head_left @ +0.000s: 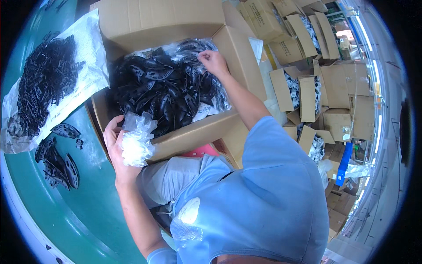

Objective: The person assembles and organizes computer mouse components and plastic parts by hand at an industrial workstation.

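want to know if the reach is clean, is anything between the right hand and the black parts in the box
Nothing visible. The right hand is already inside the open box, fingertips on the heap of black parts. The left hand holds a crumpled clear bag at the box's near edge, away from that reach.

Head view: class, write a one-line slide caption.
Right hand reaches into cardboard box of black plastic parts; left hand holds clear bags.
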